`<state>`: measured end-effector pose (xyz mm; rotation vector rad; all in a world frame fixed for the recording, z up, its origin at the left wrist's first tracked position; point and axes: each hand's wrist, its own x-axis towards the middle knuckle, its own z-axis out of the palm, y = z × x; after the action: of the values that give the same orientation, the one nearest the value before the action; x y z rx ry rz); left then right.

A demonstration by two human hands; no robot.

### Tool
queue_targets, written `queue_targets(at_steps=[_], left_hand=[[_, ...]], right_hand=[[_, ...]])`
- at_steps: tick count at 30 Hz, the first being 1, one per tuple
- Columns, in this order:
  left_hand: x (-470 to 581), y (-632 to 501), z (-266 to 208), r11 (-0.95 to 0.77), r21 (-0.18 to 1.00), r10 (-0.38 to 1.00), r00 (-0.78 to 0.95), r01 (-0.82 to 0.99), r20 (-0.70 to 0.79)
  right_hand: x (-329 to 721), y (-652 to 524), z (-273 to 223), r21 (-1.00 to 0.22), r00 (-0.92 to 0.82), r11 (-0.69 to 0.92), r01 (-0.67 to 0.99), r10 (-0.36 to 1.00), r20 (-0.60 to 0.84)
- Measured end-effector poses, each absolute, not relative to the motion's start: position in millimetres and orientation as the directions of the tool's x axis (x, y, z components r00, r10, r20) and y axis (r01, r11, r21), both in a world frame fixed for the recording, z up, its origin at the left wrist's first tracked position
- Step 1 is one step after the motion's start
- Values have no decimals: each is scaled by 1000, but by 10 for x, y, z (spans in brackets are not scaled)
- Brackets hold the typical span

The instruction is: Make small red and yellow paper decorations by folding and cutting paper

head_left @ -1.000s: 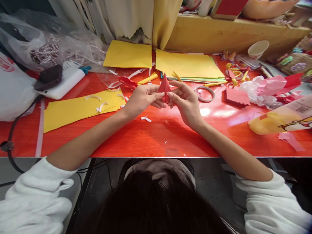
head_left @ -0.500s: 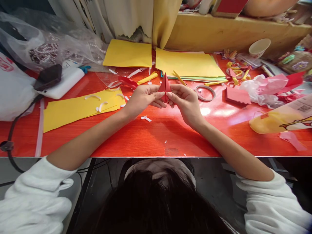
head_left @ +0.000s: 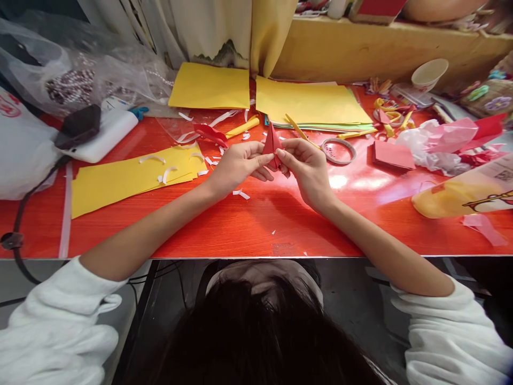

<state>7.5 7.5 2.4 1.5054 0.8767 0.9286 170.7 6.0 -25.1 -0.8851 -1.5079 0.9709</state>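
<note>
A small piece of folded red paper (head_left: pixel 271 140), pointed at the top with a crease down its middle, is held up over the red table. My left hand (head_left: pixel 244 163) pinches its left side between thumb and fingers. On the other side my right hand (head_left: pixel 306 168) grips it the same way, the two thumbs almost meeting near its lower part. My fingers hide some of the paper's edges. Beyond the hands lies a stack of yellow paper (head_left: pixel 312 104), with green and white sheets showing under it.
Yellow strips (head_left: pixel 124 174) with white scraps lie left on the table (head_left: pixel 224 230). To the right are a tape roll (head_left: pixel 339 151), a stack of red paper squares (head_left: pixel 393 156), crumpled plastic (head_left: pixel 428 147) and a lying bottle (head_left: pixel 444 200). A phone (head_left: pixel 79 127) sits at far left.
Both hands keep their pinch on the folded red paper, with only a very slight shift. The view has moved a little; the table things stay put.
</note>
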Motion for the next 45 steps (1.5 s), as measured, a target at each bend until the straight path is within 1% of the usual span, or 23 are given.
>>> queue_targets(at_steps=[6,10,16,20,26,32,35,39,45], left_hand=[[80,82,20,-148,986,901,421,70,106],[74,82,14,-176,980,915,382,90,129],[66,90,3,-163,983,935,333,90,124],[71,93,-2,-136,986,942,320,92,101],[75,82,-8,-159,983,943,310,94,122],[70,106,-23,-161,980,933,341,116,113],[58,110,-34,-195,970,927,349,147,134],[51,87,-34,-234,959,923,348,162,166],[43,101,-73,-303,930,919,321,209,228]], right_hand=[[1696,60,-275,-907,-103,415,72,908,407],[1676,44,-254,-906,-113,420,50,904,413],[1685,39,-173,-947,-224,318,-42,921,319],[1709,34,-127,-951,-276,303,-61,911,308],[1701,16,-126,-952,-261,301,-59,916,306],[1705,19,-147,-949,-194,316,7,931,309],[1705,17,-159,-940,-198,339,26,924,328],[1687,6,-155,-951,-204,309,-8,931,303],[1677,-1,-132,-967,-309,250,-49,917,252]])
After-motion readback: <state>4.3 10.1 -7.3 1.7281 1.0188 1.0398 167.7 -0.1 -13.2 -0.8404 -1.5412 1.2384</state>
